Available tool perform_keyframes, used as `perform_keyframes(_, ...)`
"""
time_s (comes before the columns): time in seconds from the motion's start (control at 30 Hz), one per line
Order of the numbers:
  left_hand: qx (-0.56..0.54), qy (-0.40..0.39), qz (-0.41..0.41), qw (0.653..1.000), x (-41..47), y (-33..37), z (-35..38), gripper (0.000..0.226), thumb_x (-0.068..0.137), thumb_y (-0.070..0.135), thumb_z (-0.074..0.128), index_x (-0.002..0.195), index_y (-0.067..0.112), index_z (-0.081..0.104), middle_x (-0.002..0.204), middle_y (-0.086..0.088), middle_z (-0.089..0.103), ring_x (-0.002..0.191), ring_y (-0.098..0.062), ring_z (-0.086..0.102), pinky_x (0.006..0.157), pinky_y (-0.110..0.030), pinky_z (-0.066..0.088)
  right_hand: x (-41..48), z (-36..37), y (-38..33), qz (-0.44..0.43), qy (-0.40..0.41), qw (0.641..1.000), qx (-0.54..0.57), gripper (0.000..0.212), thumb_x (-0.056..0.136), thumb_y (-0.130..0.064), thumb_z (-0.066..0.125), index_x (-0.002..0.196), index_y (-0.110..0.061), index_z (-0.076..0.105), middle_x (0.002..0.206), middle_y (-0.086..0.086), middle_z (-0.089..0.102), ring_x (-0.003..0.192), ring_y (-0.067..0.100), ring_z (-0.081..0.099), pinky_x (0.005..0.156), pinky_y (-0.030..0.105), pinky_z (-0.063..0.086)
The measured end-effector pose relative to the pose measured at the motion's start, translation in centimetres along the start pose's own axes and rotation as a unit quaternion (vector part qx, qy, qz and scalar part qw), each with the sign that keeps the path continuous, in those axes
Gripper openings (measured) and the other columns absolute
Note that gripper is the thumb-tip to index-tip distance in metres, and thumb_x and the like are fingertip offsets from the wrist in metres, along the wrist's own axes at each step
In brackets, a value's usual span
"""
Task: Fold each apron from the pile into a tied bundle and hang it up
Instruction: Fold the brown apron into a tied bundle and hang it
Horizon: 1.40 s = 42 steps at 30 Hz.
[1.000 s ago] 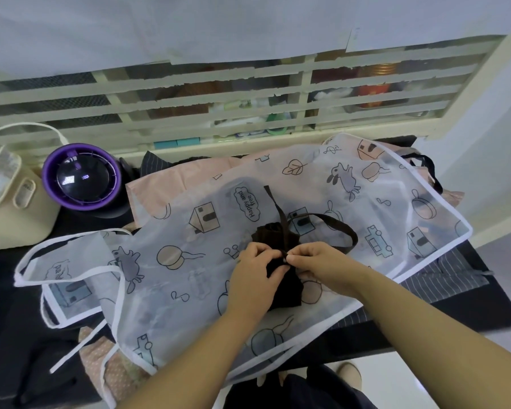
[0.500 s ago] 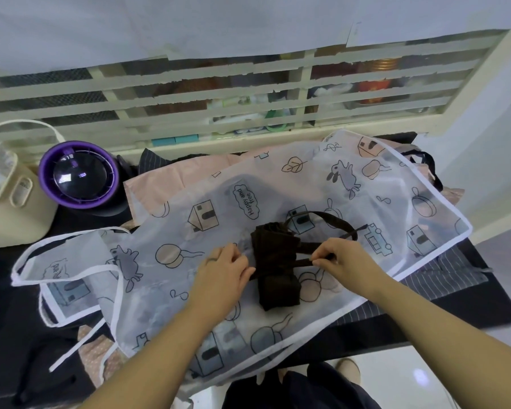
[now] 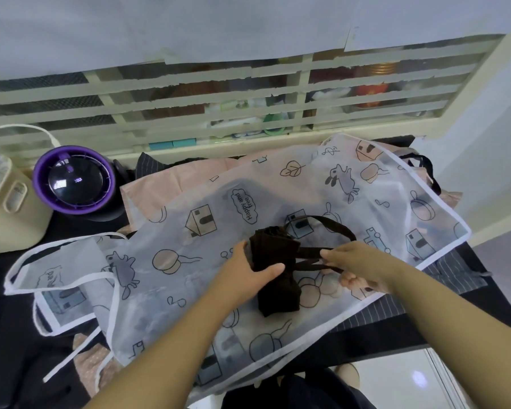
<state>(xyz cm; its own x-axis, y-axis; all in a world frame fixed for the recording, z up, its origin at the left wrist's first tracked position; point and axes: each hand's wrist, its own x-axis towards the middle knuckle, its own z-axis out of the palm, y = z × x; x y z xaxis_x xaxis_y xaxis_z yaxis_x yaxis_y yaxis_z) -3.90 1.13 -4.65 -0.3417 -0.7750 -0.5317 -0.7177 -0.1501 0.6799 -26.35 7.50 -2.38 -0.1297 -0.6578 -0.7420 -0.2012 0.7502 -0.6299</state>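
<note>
Your left hand (image 3: 248, 276) gripped the brown apron bundle (image 3: 273, 246) lying on the printed apron (image 3: 189, 261); your right hand (image 3: 359, 265) pinched its straps (image 3: 310, 252). It called for an even outward pull, bundle braced, so the knot cinched tight.

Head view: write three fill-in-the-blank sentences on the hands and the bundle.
1. The left hand grips the ___ bundle.
2. The right hand pinches the bundle's ___.
3. The bundle lies on a printed apron edged in ___.
Missing words: brown; straps; white.
</note>
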Motion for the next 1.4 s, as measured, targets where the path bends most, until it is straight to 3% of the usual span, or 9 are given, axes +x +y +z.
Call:
perform_keyframes(0.07, -0.021, 0.004, -0.017, 1.0, 0.4, 0.6, 1.4, 0.113, 0.076, 0.051, 0.073, 0.153, 0.018, -0.003, 0.155, -0.006, 0.028, 0.138, -0.024, 0.036, 0.108, -0.036, 0.035, 0.1, 0.7, -0.3, 0.044, 0.005, 0.981, 0.189, 0.026, 0.093, -0.03, 0.059, 0.102, -0.005, 0.062, 0.083, 0.004, 0.061, 0.042, 0.008, 0.047, 0.05, 0.02, 0.049)
perform_keyframes(0.17, -0.059, 0.014, -0.03, 0.998, 1.0, 1.0, 2.5, 0.095, 0.077, 0.04, 0.076, 0.148, 0.012, 0.02, 0.146, -0.007, 0.041, 0.129, -0.024, 0.045, 0.103, -0.034, 0.041, 0.1, 2.2, -0.2, 0.073, 0.014, 0.939, 0.336, 0.026, 0.092, -0.026, 0.061, 0.108, -0.006, 0.06, 0.088, 0.01, 0.058, 0.045, 0.01, 0.053, 0.044, 0.02, 0.049)
perform_keyframes(0.3, -0.186, -0.049, 0.008, 0.981, 0.4, 1.9, 1.6, 0.037, 0.08, 0.016, 0.074, 0.109, 0.025, 0.052, 0.116, -0.005, 0.063, 0.102, -0.018, 0.062, 0.091, -0.033, 0.051, -0.5, 2.6, -1.4, 0.055, -0.004, 0.93, 0.363, 0.018, 0.093, -0.032, 0.058, 0.092, -0.015, 0.064, 0.087, 0.009, 0.062, 0.043, 0.008, 0.047, 0.041, 0.019, 0.043)
perform_keyframes(0.37, -0.194, -0.051, 0.097, 0.975, -0.5, 3.0, 0.2, 0.036, 0.081, 0.007, 0.072, 0.097, 0.033, 0.052, 0.103, 0.003, 0.065, 0.096, -0.006, 0.065, 0.085, -0.022, 0.052, -1.0, 1.7, -2.8, 0.026, -0.017, 0.931, 0.363, 0.031, 0.093, -0.043, 0.054, 0.083, -0.016, 0.065, 0.071, 0.005, 0.064, 0.043, 0.009, 0.048, 0.041, 0.019, 0.042)
perform_keyframes(0.5, -0.048, 0.014, 0.303, 0.952, -2.5, 6.1, -3.9, 0.046, 0.08, 0.004, 0.07, 0.096, 0.039, 0.046, 0.103, 0.009, 0.055, 0.094, 0.001, 0.058, 0.076, -0.006, 0.044, -1.9, -0.5, -7.0, -0.061, -0.053, 0.941, 0.329, 0.062, 0.077, -0.062, 0.058, 0.114, -0.013, 0.064, 0.092, 0.009, 0.065, 0.082, 0.023, 0.056, 0.087, 0.034, 0.049)
perform_keyframes(0.73, 0.31, 0.155, 0.549, 0.761, -3.7, 10.3, -10.8, 0.06, 0.074, 0.009, 0.068, 0.127, 0.028, 0.046, 0.122, 0.005, 0.045, 0.098, -0.018, 0.055, 0.07, -0.034, 0.054, -9.4, -4.7, -19.8, -0.285, -0.023, 0.915, 0.285, 0.019, 0.084, -0.035, 0.064, 0.091, -0.019, 0.069, 0.089, -0.005, 0.068, 0.06, 0.006, 0.052, 0.052, 0.019, 0.048)
perform_keyframes(0.97, 0.388, 0.293, 0.545, 0.683, -4.8, 13.6, -14.8, 0.064, 0.068, 0.008, 0.078, 0.124, 0.025, 0.053, 0.122, -0.006, 0.053, 0.089, -0.027, 0.061, 0.071, -0.034, 0.053, -17.6, -4.3, -28.7, -0.436, 0.11, 0.884, 0.126, 0.031, 0.097, -0.026, 0.052, 0.074, -0.014, 0.069, 0.073, -0.004, 0.07, 0.048, 0.003, 0.05, 0.054, 0.016, 0.045)
perform_keyframes(1.17, 0.454, 0.361, 0.52, 0.626, -6.0, 17.2, -16.4, 0.047, 0.056, 0.023, 0.088, 0.098, 0.03, 0.068, 0.101, 0.003, 0.061, 0.073, -0.017, 0.062, 0.056, -0.027, 0.053, -21.3, -3.1, -34.5, -0.496, 0.159, 0.84, 0.156, 0.025, 0.094, -0.017, 0.055, 0.074, -0.014, 0.069, 0.085, -0.006, 0.067, 0.078, 0.008, 0.054, 0.076, 0.023, 0.049)
perform_keyframes(1.4, 0.46, 0.469, 0.479, 0.582, -9.1, 22.4, -23.4, 0.069, 0.042, 0.006, 0.085, 0.106, 0.022, 0.064, 0.107, -0.008, 0.058, 0.06, -0.022, 0.058, 0.057, -0.027, 0.046, -27.8, -1.7, -39.4, -0.61, 0.215, 0.762, -0.043, 0.019, 0.09, -0.015, 0.059, 0.108, -0.016, 0.066, 0.092, -0.009, 0.058, 0.082, 0.004, 0.055, 0.072, 0.019, 0.046)
